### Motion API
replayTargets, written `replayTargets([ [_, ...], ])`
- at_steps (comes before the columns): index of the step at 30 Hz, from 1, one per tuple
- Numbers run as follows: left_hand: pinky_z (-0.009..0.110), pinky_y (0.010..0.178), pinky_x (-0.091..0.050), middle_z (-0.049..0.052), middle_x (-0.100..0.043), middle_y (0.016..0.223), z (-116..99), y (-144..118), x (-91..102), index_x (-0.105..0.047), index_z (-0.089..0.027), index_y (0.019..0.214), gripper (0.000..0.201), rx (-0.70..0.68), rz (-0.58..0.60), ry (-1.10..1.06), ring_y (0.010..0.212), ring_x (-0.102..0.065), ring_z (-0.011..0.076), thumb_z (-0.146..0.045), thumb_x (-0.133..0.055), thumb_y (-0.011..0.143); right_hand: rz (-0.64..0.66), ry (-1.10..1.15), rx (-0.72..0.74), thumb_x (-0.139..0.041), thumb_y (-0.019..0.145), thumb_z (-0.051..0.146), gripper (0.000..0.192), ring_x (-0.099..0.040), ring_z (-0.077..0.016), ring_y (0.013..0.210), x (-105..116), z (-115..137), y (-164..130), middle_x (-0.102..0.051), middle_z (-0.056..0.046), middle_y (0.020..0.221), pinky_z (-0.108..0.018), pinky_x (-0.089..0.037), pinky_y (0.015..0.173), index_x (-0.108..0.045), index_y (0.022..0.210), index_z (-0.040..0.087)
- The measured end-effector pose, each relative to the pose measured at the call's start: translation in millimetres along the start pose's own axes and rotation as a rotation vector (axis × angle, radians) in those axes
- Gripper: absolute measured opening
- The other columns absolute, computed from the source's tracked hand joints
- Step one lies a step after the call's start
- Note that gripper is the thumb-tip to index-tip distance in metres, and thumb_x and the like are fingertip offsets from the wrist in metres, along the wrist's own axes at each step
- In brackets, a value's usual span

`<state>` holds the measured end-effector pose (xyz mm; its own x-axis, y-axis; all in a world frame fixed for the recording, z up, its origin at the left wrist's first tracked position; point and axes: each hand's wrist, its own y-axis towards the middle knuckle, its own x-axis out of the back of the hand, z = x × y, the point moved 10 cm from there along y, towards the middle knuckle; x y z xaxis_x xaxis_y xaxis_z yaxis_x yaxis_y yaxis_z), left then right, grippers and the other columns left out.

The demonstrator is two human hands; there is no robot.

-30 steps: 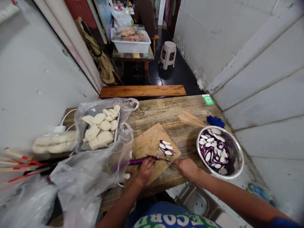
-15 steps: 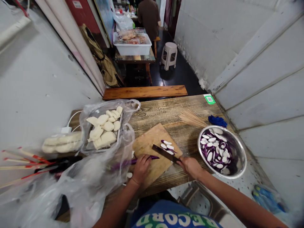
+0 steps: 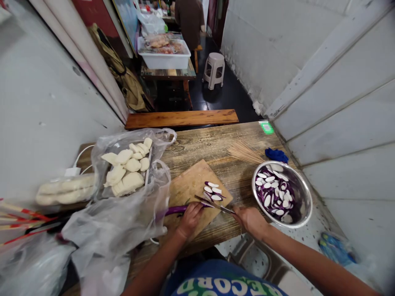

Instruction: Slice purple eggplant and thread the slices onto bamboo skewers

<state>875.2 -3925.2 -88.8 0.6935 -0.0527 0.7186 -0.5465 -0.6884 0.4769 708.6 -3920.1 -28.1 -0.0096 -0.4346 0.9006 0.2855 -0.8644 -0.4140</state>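
While your left hand (image 3: pixel 191 218) pins the purple eggplant (image 3: pixel 177 210) flat on the cutting board (image 3: pixel 188 187), fingers closed over its cut end, your right hand (image 3: pixel 251 220) grips the knife (image 3: pixel 214 203) handle. Eggplant long axis: roughly left to right, the uncut length running away under the plastic bag (image 3: pixel 117 224). Blade: slanted across that axis, tip at the cut end, just beside your left fingertips. Cut slices (image 3: pixel 212 191) lie on the board just beyond the blade. Metal bowl (image 3: pixel 304 193) of slices sits right of the board, nearer your right hand.
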Motion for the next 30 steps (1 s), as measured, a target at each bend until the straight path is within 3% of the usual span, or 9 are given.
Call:
replayTargets([
  [12, 0.042, 0.087, -0.042, 0.008, -0.058, 0.104, -3, -3, -0.8, -0.055, -0.015, 0.102, 0.024, -0.041, 0.01, 0.051, 0.102, -0.048, 0.019, -0.015, -0.036, 0.086, 0.031, -0.07, 0.081, -0.032, 0.089, 0.031, 0.03, -0.062, -0.0161, 0.058, 3, 3, -12, -0.066, -0.006, 0.069, -0.024, -0.034, 0.048, -0.057, 0.082, 0.017],
  [17, 0.041, 0.086, -0.043, 0.007, -0.058, 0.104, 2, -9, -8.2, -0.055, -0.015, 0.101, 0.024, -0.035, 0.002, 0.052, 0.103, -0.048, 0.019, -0.015, -0.036, 0.086, 0.046, -0.055, 0.07, -0.033, 0.088, 0.033, 0.03, -0.062, -0.0178, 0.058, -9, 8, 6, -0.067, -0.007, 0.068, -0.024, -0.036, 0.05, -0.058, 0.082, 0.016],
  [22, 0.041, 0.088, -0.042, 0.009, -0.057, 0.107, 7, -9, -2.2, -0.054, -0.014, 0.104, 0.027, -0.008, 0.029, 0.055, 0.107, -0.044, 0.0191, -0.016, -0.034, 0.087, 0.026, -0.031, 0.01, -0.033, 0.088, 0.035, 0.031, -0.063, -0.0173, 0.063, -25, 13, 27, -0.067, -0.007, 0.071, -0.023, -0.038, 0.053, -0.057, 0.087, 0.015],
  [30, 0.04, 0.085, -0.044, 0.007, -0.058, 0.103, 6, -3, 14.6, -0.055, -0.016, 0.102, 0.024, 0.011, -0.024, 0.12, 0.102, -0.048, 0.0175, -0.015, -0.038, 0.085, 0.008, -0.041, 0.0, -0.029, 0.09, 0.033, 0.031, -0.062, -0.0157, 0.062, -5, 10, 14, -0.067, -0.008, 0.073, -0.021, -0.038, 0.053, -0.055, 0.089, 0.016],
])
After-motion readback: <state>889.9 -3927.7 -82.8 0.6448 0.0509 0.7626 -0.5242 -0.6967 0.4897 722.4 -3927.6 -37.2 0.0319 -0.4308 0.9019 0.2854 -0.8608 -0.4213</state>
